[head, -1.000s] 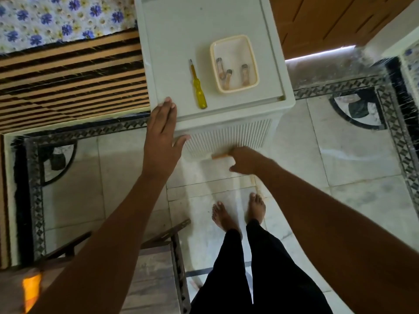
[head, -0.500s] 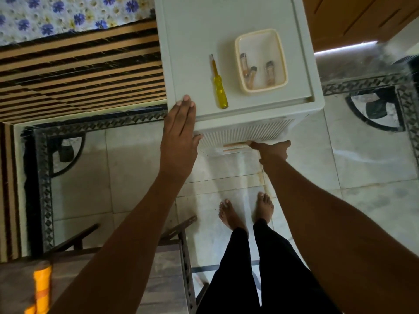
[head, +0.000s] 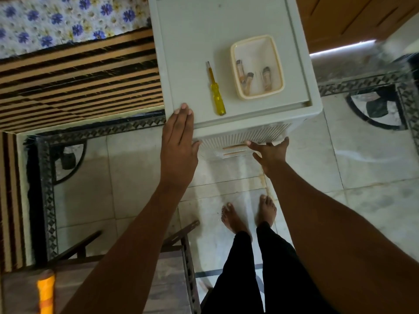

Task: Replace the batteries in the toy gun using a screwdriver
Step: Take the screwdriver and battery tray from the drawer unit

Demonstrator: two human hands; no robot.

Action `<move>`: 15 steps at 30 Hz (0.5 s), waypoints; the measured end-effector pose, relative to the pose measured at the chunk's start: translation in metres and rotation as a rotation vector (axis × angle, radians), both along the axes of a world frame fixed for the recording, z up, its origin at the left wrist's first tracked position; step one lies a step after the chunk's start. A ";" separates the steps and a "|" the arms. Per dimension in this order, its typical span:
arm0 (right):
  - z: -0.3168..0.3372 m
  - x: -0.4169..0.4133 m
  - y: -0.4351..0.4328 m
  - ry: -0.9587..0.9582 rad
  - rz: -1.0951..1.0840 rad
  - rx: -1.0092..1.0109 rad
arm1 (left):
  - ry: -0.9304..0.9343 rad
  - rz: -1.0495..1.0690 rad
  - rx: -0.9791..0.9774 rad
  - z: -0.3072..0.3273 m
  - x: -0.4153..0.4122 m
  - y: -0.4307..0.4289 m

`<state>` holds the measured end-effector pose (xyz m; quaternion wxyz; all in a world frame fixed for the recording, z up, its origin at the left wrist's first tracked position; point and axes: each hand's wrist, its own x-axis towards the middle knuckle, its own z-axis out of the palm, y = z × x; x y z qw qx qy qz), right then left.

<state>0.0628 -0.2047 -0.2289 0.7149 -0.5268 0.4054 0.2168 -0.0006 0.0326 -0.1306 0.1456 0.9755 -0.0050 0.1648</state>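
The toy gun was nowhere I could make out from the head camera. What lay ready was one yellow-handled screwdriver [head: 216, 91] on the white worktop [head: 192, 41] of a plastic drawer cabinet. Just to its right stood one cream tray [head: 234, 64] holding three batteries [head: 248, 83], loose and roughly parallel. My left hand [head: 179, 141] lay flat on the near left corner of the worktop, fingers straight and together, gripping nothing. My right hand [head: 269, 152] was lower, against the ribbed drawer front [head: 238, 137], fingers spread and uncurled beside two orange handle strips [head: 234, 147], also holding nothing. I judged the step to be opening a drawer, probably to fetch the gun. To do it well I would hook the fingers behind a handle strip and pull straight toward me. The left palm should press down so the light cabinet neither slid nor tipped the screwdriver off. One orange-yellow object [head: 46, 293] sat at lower left on a wooden seat [head: 158, 279]; I could not tell what it was.
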 end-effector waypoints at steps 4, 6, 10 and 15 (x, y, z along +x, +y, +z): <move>-0.006 0.002 -0.001 -0.009 0.049 -0.100 | -0.013 0.015 0.016 -0.003 0.000 0.001; -0.009 0.004 -0.002 -0.029 0.062 -0.113 | -0.019 0.021 0.013 -0.005 0.000 0.001; -0.007 0.008 0.008 -0.026 0.188 -0.128 | -0.018 0.020 0.034 -0.005 0.000 0.001; 0.001 0.000 0.009 -0.048 0.236 -0.240 | 0.022 0.053 0.050 0.000 0.000 -0.006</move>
